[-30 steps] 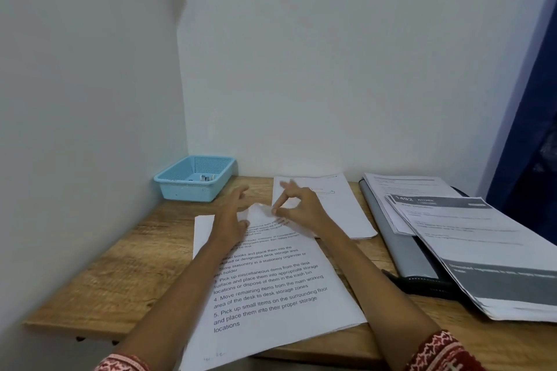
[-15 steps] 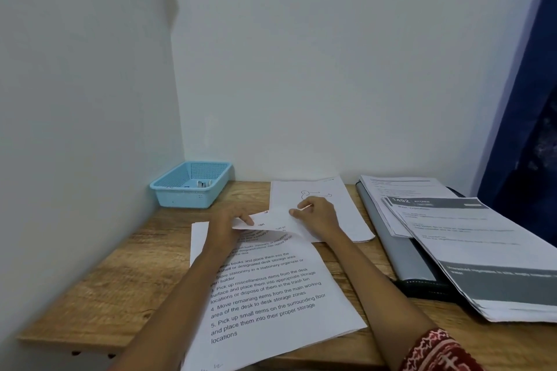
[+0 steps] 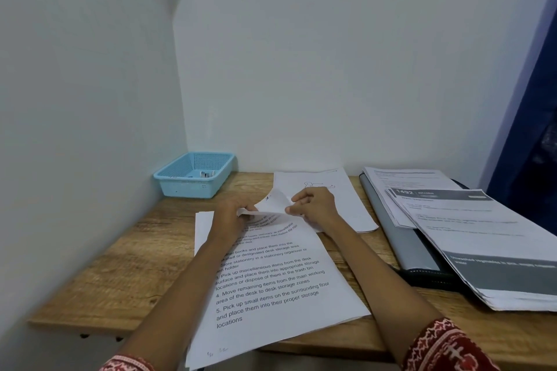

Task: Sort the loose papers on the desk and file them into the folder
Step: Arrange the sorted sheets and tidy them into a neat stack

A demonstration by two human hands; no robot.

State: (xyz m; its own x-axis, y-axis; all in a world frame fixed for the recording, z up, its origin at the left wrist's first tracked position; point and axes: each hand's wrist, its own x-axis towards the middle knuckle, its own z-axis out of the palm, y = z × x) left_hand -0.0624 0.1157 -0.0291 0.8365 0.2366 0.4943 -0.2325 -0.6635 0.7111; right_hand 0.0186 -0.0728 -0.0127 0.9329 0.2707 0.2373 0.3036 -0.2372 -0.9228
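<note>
At the middle of the wooden table [image 3: 126, 253], both hands work the far end of a printed sheet [image 3: 271, 283] that lies lengthwise toward the person, its near end hanging over the table's front edge. Left hand [image 3: 230, 214]: fingers curled, pinching the sheet's lifted far edge from the left. Right hand [image 3: 315, 205]: thumb and fingertips pinching the same edge from the right. Between the hands the top of the sheet is raised and curled back off the table, its pale underside showing. A second white sheet [image 3: 202, 226] peeks out beneath it on the left.

Just behind the right hand, a sheet with a small line drawing [image 3: 325, 182] lies flat, partly covered by that hand.

On the right, a grey folder [image 3: 401, 241] lies closed with a dark spine edge toward the front. Stacked on it: a stack of printed papers [image 3: 482, 241], the top page carrying a dark header band and a grey block lower down; the stack overhangs the folder toward the right.

Back left corner, against the walls: a light blue plastic basket [image 3: 193, 187] with small items inside, too small to identify.

Patterned red sleeves [image 3: 446, 346] at both wrists' near ends.
</note>
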